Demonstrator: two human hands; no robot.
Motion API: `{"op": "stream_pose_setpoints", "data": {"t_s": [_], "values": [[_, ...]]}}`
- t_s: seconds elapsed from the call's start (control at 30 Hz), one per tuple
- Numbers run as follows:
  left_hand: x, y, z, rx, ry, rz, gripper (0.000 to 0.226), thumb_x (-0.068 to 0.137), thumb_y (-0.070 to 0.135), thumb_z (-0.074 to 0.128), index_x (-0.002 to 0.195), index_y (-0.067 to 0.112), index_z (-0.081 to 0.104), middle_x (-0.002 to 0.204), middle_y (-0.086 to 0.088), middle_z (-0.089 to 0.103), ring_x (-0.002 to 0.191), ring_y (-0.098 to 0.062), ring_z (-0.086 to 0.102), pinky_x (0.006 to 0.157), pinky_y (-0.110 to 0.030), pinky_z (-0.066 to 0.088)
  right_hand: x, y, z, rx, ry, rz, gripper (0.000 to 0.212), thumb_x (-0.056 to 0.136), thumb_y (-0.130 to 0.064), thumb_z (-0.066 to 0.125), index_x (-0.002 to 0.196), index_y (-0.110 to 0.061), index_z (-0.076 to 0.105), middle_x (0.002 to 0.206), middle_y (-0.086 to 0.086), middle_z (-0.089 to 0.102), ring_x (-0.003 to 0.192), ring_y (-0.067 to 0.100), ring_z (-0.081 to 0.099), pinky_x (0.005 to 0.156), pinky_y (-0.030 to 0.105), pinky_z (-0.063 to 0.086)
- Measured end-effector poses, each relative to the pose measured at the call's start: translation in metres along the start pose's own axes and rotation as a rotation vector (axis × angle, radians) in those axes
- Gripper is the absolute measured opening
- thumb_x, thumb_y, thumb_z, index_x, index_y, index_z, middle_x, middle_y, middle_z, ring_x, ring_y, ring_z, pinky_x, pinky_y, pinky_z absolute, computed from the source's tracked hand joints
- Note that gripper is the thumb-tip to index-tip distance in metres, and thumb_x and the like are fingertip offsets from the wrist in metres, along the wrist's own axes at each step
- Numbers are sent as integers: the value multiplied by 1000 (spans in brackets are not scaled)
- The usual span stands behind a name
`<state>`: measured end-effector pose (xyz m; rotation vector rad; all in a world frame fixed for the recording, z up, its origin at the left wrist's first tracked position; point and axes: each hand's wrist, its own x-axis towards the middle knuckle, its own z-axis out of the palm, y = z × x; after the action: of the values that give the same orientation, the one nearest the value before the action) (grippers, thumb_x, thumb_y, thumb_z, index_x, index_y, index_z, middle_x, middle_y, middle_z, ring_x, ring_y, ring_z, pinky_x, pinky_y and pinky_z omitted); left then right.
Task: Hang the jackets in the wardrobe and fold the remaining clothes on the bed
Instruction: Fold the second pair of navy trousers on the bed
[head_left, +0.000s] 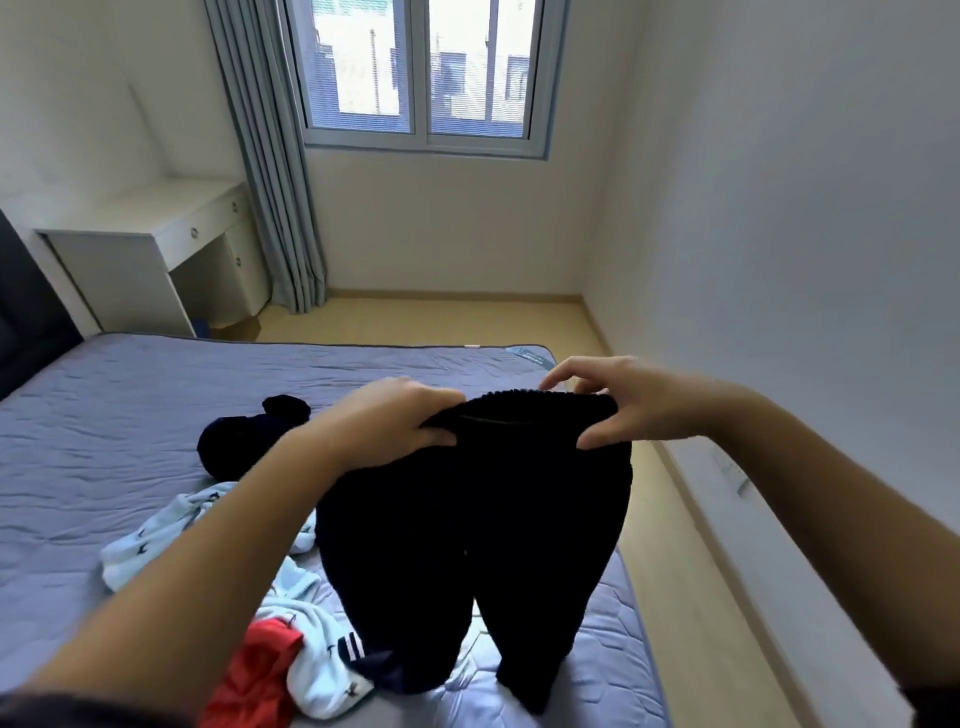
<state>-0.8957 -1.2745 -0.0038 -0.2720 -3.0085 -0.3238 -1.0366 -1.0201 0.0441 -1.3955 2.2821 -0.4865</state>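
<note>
A pair of black trousers (478, 530) hangs above the bed (130, 415), held up by the waistband, legs dangling down to the mattress. My left hand (395, 421) grips the waistband's left end. My right hand (597, 400) pinches its right end. A pale blue printed garment (156, 540) lies crumpled on the bed to the left, partly under my left arm. A red garment (254, 670) lies near the front edge. A dark bundled garment (234, 441) sits farther back on the mattress.
A white desk with drawers (171, 244) stands beyond the bed at the left, beside a grey curtain (270, 171) and a window (421, 73). Wooden floor (691, 597) runs between the bed's right side and the white wall.
</note>
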Motion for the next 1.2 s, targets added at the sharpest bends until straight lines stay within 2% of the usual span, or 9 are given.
{"op": "stream_pose_setpoints", "data": {"t_s": [0.17,0.33,0.5,0.6,0.73,0.87,1.03,1.13,1.2], "values": [[21,15,-11,230,46,55,20,90,53,53,86,36,42,77,7,53,77,-19,52,61,-32,34,19,-18,22,-449,-5,29,91,65,-55,70,139,-45,19,106,-8,58,90,11,56,74,28,49],[23,14,-19,337,37,123,27,87,60,51,85,33,44,72,7,51,78,-21,57,58,-30,29,29,-13,45,-499,201,-91,9,86,-26,49,91,-22,43,90,0,59,82,25,56,61,34,40],[17,8,-33,491,-84,151,43,76,72,54,84,30,46,62,9,39,75,-20,55,49,-29,22,22,-20,26,-550,13,-126,14,83,-21,53,80,-23,39,75,-4,51,71,17,47,67,39,48],[15,6,-44,504,-161,183,39,80,67,54,91,30,52,66,9,47,78,-18,58,50,-27,24,21,-30,16,-641,-76,-141,14,80,-16,53,78,-24,41,67,-11,41,63,6,41,59,29,37],[11,7,-50,449,-160,249,23,93,50,47,101,31,57,98,12,65,94,-12,59,86,-31,40,12,-35,-11,-561,-210,-110,20,80,-10,57,99,-17,60,89,-6,57,84,12,53,74,29,43],[2,12,-45,392,-136,275,24,90,18,51,101,34,63,105,18,59,109,-5,49,117,-45,12,4,-26,-16,-463,-143,-175,16,78,-9,59,93,-16,61,86,-4,57,80,11,51,74,29,44],[-11,33,-38,343,237,390,26,72,16,40,75,26,64,101,6,58,102,-17,51,91,-37,40,7,-5,-2,-215,-30,-226,21,77,-14,63,92,-28,58,84,-13,57,78,6,52,74,30,48],[-19,36,-29,306,301,413,17,74,9,45,70,21,57,99,1,55,97,-20,49,76,-27,35,15,8,12,-118,45,-273,19,80,-20,72,96,-25,62,126,-12,51,114,5,50,98,32,43],[-24,35,-22,271,348,414,19,80,-1,51,70,15,54,101,-1,50,97,-22,50,70,-23,38,20,9,22,-135,123,-349,15,81,-27,74,94,-26,66,149,-16,31,139,4,27,112,30,29]]}}
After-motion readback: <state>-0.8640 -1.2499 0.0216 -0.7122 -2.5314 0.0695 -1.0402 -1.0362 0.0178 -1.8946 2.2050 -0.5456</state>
